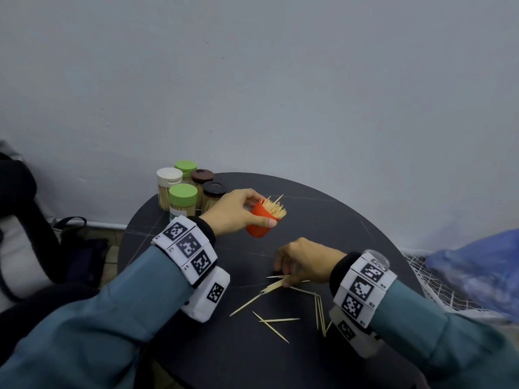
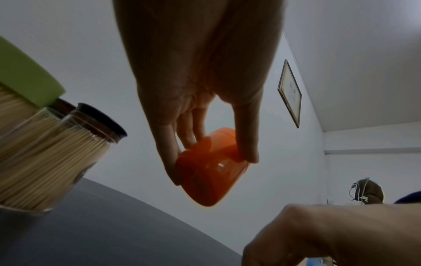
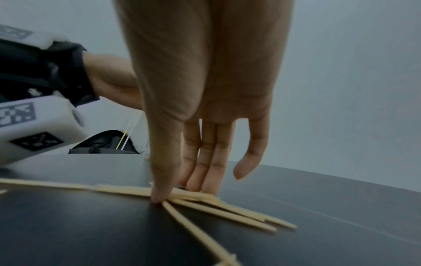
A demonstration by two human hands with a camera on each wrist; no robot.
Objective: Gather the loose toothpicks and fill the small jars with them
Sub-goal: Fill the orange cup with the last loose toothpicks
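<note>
My left hand [image 1: 261, 210] grips a small orange jar [image 1: 257, 224] above the round dark table [image 1: 337, 220], tilted with its mouth toward the right. A tuft of toothpicks [image 1: 276, 209] sticks out of it. In the left wrist view the thumb and fingers of that hand [image 2: 210, 162] clasp the jar [image 2: 209, 172] by its sides. My right hand [image 1: 283, 276] is down on the table, its thumb and straight fingers [image 3: 205, 176] pinching a small bundle of toothpicks [image 3: 227, 210]. More loose toothpicks [image 1: 278, 320] lie scattered in front of it.
Several capped jars full of toothpicks [image 1: 182, 197] stand together at the table's far left edge, close to my left wrist [image 2: 45, 153]. A dark bag [image 1: 16, 192] is left of the table; a blue plastic bag [image 1: 477, 265] on a wire rack [image 1: 438, 290] is at the right.
</note>
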